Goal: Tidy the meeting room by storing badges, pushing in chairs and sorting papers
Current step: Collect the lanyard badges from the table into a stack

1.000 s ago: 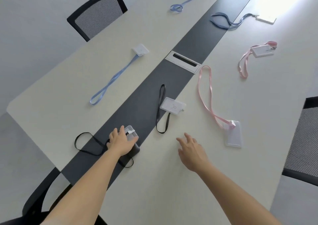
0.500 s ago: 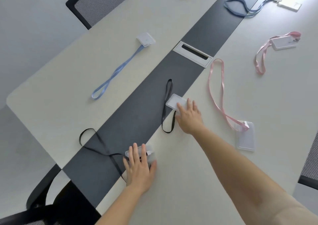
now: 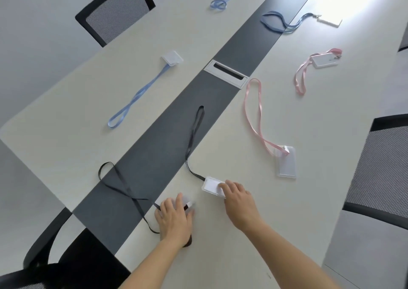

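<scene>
Left hand (image 3: 174,219) lying flat, fingers spread, pressing down on a clear badge holder (image 3: 187,201) at the near end of the table (image 3: 66,103); holder mostly hidden under the palm. Its black lanyard (image 3: 119,187) trailing left in a crossed loop over the dark centre strip (image 3: 154,156).

Right hand (image 3: 237,197) also resting palm down, fingertips (image 3: 223,186) lying on a second clear badge holder (image 3: 210,186), nothing gripped. Second black lanyard (image 3: 194,134) running from that holder up along the strip.

Two holders sitting near each other, not touching.

Lying elsewhere on the table: pink-lanyard badge (image 3: 286,162) right of the hands; another pink one (image 3: 323,60) further back; light-blue lanyard badge (image 3: 172,57) on the left half; two more blue lanyards (image 3: 277,22) near the far end.

Cable slot (image 3: 226,73) sitting in the centre strip.

Chairs standing at the left side (image 3: 114,12), right edge (image 3: 379,171) and near left corner (image 3: 66,264).
</scene>
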{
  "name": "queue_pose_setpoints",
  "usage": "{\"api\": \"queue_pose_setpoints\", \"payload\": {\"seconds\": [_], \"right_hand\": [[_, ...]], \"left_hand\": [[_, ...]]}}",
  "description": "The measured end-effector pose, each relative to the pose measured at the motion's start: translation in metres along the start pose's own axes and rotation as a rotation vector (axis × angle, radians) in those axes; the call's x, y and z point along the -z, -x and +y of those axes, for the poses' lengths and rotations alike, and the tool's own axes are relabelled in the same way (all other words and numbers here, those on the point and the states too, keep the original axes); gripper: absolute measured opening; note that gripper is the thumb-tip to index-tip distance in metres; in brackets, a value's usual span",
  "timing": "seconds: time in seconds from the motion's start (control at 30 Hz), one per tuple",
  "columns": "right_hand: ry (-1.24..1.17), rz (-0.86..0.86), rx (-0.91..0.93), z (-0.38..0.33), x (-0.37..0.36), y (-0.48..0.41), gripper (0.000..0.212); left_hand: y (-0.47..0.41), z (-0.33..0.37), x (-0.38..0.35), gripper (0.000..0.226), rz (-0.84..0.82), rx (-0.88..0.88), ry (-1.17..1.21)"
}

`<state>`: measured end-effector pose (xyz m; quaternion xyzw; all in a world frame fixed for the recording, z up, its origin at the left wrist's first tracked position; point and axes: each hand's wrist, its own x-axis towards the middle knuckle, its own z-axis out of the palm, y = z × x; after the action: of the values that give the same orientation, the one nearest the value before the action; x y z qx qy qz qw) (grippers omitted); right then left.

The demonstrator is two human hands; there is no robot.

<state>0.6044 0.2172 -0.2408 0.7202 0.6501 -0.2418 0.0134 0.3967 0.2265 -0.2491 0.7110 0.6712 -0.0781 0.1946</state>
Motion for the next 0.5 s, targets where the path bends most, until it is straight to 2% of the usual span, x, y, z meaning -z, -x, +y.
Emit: {"api": "queue_pose_setpoints", "payload": {"seconds": [0.13, 0.23, 0.3, 0.4, 0.5], "right_hand": [[-0.110, -0.022, -0.103, 0.010, 0.008, 0.019, 0.049], [-0.239, 0.022, -0.188, 0.011, 0.023, 0.023, 0.038], [-0.340, 0.084, -0.228, 0.008, 0.037, 0.024, 0.027], [-0.565, 0.187, -0.298, 0.000, 0.062, 0.030, 0.016], [-0.872, 0.300, -0.389, -0.008, 0.090, 0.039, 0.015]], "left_hand": [[0.003, 0.009, 0.015, 0.046, -0.077, 0.094, -0.003], [-0.001, 0.011, 0.031, 0.017, 0.013, 0.056, 0.103], [-0.004, 0.011, 0.047, 0.004, 0.125, 0.036, 0.265], [-0.003, 0.022, 0.088, 0.015, 0.201, 0.026, 0.633], [-0.001, 0.034, 0.131, 0.009, 0.270, 0.016, 0.921]]}}
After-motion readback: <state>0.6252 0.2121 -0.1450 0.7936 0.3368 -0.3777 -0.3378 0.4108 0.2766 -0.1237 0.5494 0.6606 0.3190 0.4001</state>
